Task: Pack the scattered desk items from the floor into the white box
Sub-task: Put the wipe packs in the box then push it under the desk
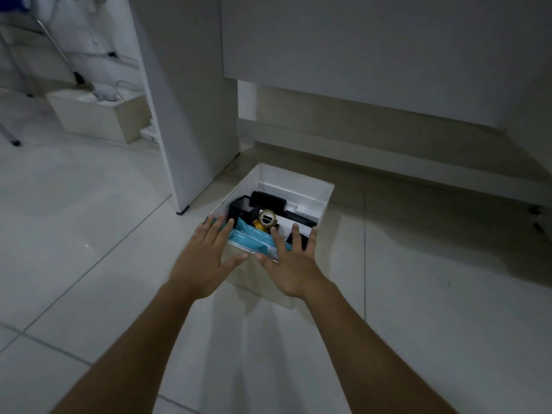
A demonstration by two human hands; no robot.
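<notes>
Head view: white box (324, 198) stands on the tiled floor (89, 204), just in front of a white desk (191, 100).
Contents: black mesh holder (240, 209) at the left, black case (268, 200) behind it, gold tape roll (265, 221) in the middle, teal packet (254, 240) along the near edge, a white flat item and a dark one at the right, too dim to name.
Left hand (203, 258): fingers spread apart, flat over the box's near left corner, gripping nothing.
Right hand (291, 261): fingers spread apart, lying on the teal packet and near rim.
Hidden: box's near wall partly behind both hands.
Background: beige box (98, 115) at far left, contents unclear.
</notes>
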